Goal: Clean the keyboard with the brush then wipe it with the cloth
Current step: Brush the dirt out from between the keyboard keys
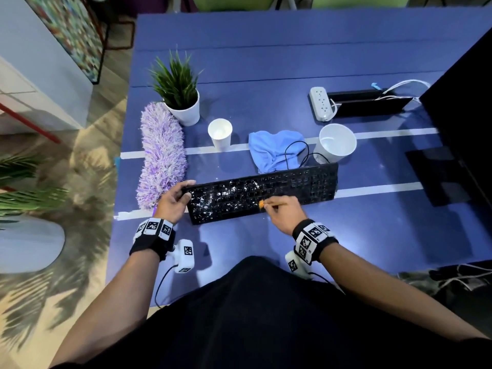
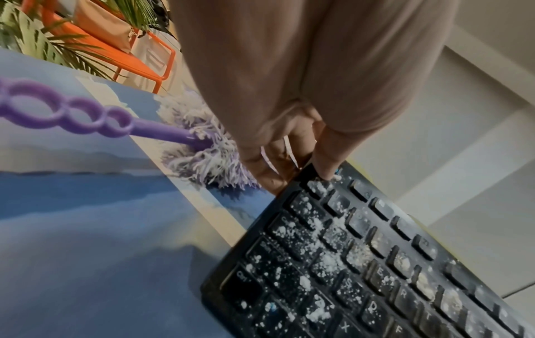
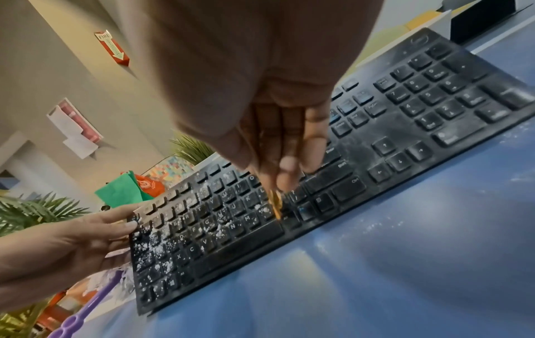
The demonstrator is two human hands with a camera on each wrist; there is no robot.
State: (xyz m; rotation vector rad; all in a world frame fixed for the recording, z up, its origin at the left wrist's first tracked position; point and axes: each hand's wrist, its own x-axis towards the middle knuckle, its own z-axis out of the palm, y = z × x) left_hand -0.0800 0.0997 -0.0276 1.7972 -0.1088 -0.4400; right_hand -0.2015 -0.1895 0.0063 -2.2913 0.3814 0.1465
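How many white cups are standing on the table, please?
2: a smaller cup between the potted plant and the blue cloth, and a wider cup right of the cloth, behind the keyboard.

The keyboard (image 1: pixel 262 193) looks like matt black plastic, its left keys speckled with white powdery crumbs, the right part only dusty grey. The table (image 1: pixel 266 62) has a smooth blue surface with a soft sheen where light falls. The cloth (image 1: pixel 274 150) is soft light-blue fabric, crumpled. The duster (image 1: pixel 162 153) has fluffy purple-and-white fibres and a smooth purple plastic handle. Two cups (image 1: pixel 220 134) look white and matt, like paper. The brush (image 1: pixel 262 204) has orange bristles; its handle material I cannot tell
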